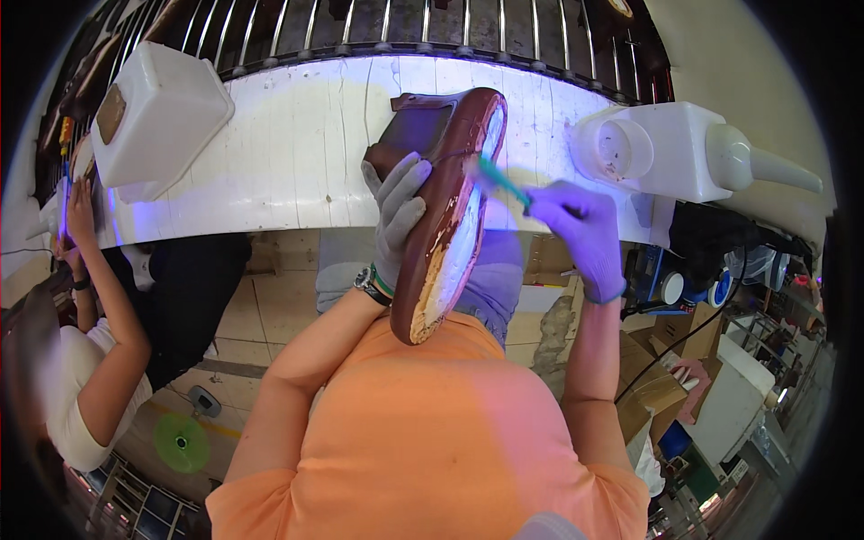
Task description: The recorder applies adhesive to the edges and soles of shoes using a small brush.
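A dark brown leather shoe (438, 202) is tilted on its side over the table's near edge, its pale underside facing right. My left hand (396, 216), in a light grey glove, grips it from the left, fingers against the upper. In a gloved right hand (583, 229) I hold a brush with a green handle (504, 180) between my fingers. Its bristles touch the shoe along the border between the brown upper and the pale underside. A wet-looking shine shows on the brown edge there.
A white table (288, 135) lies before me, with metal rollers (387, 22) beyond it. White plastic containers stand at left (180, 108) and right (675, 148); a clear round cup (621, 148) adjoins the right one. Another person's arm (117, 333) is at far left.
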Demonstrator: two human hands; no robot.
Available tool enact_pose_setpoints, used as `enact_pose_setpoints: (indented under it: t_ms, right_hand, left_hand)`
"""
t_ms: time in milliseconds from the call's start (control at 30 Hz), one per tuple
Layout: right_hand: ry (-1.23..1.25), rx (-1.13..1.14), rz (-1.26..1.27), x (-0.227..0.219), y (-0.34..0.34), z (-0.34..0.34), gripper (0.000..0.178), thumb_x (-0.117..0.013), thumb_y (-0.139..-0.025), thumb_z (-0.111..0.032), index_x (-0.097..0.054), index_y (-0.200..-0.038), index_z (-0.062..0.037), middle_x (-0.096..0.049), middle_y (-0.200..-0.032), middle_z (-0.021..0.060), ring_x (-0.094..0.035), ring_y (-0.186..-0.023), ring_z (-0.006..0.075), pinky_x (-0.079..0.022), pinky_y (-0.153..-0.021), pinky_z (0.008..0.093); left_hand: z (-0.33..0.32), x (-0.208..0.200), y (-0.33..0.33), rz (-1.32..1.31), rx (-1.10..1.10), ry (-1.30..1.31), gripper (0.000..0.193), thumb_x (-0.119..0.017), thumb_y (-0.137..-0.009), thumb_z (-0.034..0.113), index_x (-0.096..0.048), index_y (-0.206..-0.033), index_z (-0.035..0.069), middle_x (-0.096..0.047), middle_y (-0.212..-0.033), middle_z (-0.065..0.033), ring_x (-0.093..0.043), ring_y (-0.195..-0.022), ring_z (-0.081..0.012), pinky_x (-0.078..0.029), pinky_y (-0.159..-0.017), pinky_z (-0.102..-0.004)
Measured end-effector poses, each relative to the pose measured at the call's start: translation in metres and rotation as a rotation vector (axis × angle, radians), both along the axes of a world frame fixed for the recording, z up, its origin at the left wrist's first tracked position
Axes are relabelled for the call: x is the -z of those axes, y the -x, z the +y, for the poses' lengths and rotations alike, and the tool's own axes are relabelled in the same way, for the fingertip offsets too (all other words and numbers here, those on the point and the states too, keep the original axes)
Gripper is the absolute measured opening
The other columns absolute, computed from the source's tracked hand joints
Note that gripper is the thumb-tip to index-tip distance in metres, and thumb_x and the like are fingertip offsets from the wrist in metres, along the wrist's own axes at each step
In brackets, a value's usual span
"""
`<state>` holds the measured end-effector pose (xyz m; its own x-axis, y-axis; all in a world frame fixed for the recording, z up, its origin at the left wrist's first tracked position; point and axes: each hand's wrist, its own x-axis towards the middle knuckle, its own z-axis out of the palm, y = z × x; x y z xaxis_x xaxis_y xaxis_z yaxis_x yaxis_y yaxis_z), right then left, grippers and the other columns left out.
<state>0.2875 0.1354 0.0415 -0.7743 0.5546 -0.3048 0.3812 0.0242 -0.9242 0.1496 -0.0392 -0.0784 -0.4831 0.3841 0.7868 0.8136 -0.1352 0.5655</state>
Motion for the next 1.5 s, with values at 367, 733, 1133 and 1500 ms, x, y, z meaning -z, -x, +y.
enact_pose_setpoints:
  t_ms: [367, 733, 1133, 1500]
  right_hand:
    - [-0.173, 0.077, -0.045, 0.013, 0.012, 0.006, 0.022, -0.072, -0.086, -0.012, -0.074, -0.106, -0.0015, -0.068, -0.080, 0.0006, -0.056, -0.070, 0.0046, -0.043, -0.062, 0.0206]
    - [-0.526, -0.355, 0.178, -0.045, -0.013, -0.051, 0.023, -0.076, -0.079, -0.012, -0.076, -0.102, -0.0095, -0.066, -0.077, 0.0058, -0.057, -0.060, 0.0114, -0.042, -0.053, 0.0259]
    - [-0.462, -0.074, 0.124, -0.039, 0.010, -0.043, 0.020, -0.073, -0.082, -0.005, -0.075, -0.101, -0.0042, -0.064, -0.074, 0.0024, -0.051, -0.060, 0.0055, -0.039, -0.053, 0.0227]
    - [-0.793, -0.452, 0.398, -0.087, -0.002, -0.063, 0.031, -0.078, -0.073, -0.011, -0.075, -0.104, -0.0099, -0.068, -0.080, 0.0059, -0.062, -0.062, 0.0194, -0.048, -0.053, 0.0292]
  left_hand:
    - [0.004, -0.009, -0.010, -0.147, 0.016, -0.084, 0.064, -0.075, -0.081, 0.013, -0.037, -0.132, 0.013, -0.049, -0.136, -0.0177, -0.051, -0.126, -0.0379, -0.030, -0.112, -0.0552]
    - [0.001, -0.009, -0.002, -0.074, -0.013, -0.036, 0.078, -0.082, -0.075, 0.016, -0.034, -0.136, 0.007, -0.051, -0.133, -0.0180, -0.053, -0.122, -0.0331, -0.032, -0.110, -0.0495]
    - [-0.004, -0.014, -0.006, -1.038, 0.230, 0.136, 0.069, -0.079, -0.078, 0.016, -0.039, -0.133, 0.010, -0.051, -0.136, -0.0157, -0.051, -0.126, -0.0319, -0.017, -0.116, -0.0531]
    - [-0.026, -0.106, 0.014, -0.165, 0.244, 0.390, 0.070, -0.077, -0.075, 0.037, -0.048, -0.133, 0.012, -0.050, -0.135, -0.0076, -0.051, -0.118, -0.0279, -0.028, -0.105, -0.0494]
